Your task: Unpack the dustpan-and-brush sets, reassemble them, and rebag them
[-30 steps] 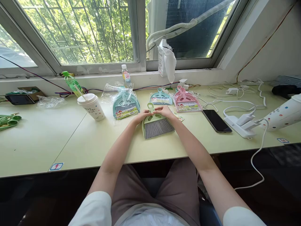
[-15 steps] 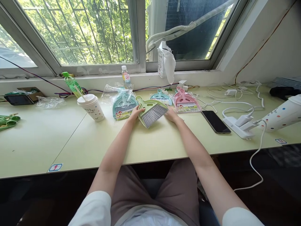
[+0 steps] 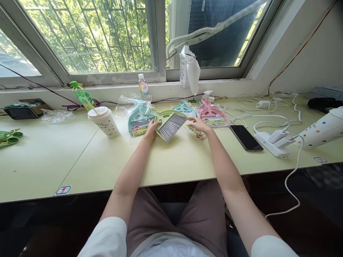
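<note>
A green dustpan-and-brush set (image 3: pixel 167 123), its grey bristles facing me, is held tilted above the table by my left hand (image 3: pixel 152 127), closed around its left side. My right hand (image 3: pixel 198 125) is to the right of the bristles with its fingers stretched toward the set. Just under that hand is a printed label card (image 3: pixel 195 132); whether the fingers touch it I cannot tell. Behind the held set are a wrapped teal dustpan set (image 3: pixel 139 117) on the left, a blue one (image 3: pixel 183 107) in the middle and a pink one (image 3: pixel 211 113) on the right.
A white paper cup (image 3: pixel 104 122) with a straw stands to the left, near a green-capped bottle (image 3: pixel 81 95). On the right are a black phone (image 3: pixel 245 137), a white power strip (image 3: pixel 271 144) with cables and a tipped dotted cup (image 3: pixel 323 130). Crumpled plastic (image 3: pixel 57 116) lies far left.
The green set has shifted slightly left and up in my left hand. My right hand has come away from its right edge, and the label card now shows beneath that hand.
</note>
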`<state>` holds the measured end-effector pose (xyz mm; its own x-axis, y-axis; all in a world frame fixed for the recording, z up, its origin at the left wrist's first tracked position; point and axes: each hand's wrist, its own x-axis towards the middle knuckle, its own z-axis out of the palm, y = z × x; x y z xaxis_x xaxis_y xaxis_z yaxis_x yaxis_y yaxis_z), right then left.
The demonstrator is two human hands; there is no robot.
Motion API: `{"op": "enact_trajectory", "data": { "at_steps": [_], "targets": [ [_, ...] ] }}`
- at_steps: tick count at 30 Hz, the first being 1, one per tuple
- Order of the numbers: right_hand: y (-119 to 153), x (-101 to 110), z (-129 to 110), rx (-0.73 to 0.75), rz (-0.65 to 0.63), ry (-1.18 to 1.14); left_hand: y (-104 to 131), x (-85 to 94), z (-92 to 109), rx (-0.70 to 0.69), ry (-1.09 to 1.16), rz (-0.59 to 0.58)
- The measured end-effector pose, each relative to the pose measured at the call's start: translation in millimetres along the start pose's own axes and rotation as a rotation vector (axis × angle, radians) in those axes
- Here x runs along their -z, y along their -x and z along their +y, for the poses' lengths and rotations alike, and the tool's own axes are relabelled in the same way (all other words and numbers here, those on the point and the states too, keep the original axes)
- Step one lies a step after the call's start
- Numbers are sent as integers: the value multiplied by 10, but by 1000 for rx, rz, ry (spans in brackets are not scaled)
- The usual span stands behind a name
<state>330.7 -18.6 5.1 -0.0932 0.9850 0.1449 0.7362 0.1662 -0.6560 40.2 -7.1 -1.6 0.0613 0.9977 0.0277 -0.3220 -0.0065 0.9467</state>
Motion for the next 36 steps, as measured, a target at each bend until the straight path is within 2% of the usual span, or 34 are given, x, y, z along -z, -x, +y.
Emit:
{"op": "enact_trajectory", "data": {
  "at_steps": [4,8,11,15,20,22,25,28,30,33,36],
  "targets": [
    [42,155,50,4,-200,167,-7,6,-6,-7,24,9],
    [36,168,-7,-58,-255,200,14,-7,-2,25,66,19],
    [28,138,-50,-117,-264,155,34,-21,-2,19,81,-18],
    [57,109,-65,-174,-196,-17,52,-48,6,-1,75,-71],
    [72,70,-77,-242,-151,-422,78,-101,48,23,132,-51],
    [38,48,-80,-254,-46,-586,96,-125,65,32,179,-38],
    [-29,19,-94,-257,178,-871,116,-153,71,54,254,0],
    [-64,-33,-158,-197,267,-1109,117,-180,39,58,274,-11],
    [-63,-114,-238,-146,239,-1154,113,-208,0,37,251,-42],
    [-52,-307,-374,-94,133,-1070,116,-262,-61,23,193,-83],
    [-53,-501,-453,-89,175,-914,135,-307,-101,31,137,-149]
  ]
}}
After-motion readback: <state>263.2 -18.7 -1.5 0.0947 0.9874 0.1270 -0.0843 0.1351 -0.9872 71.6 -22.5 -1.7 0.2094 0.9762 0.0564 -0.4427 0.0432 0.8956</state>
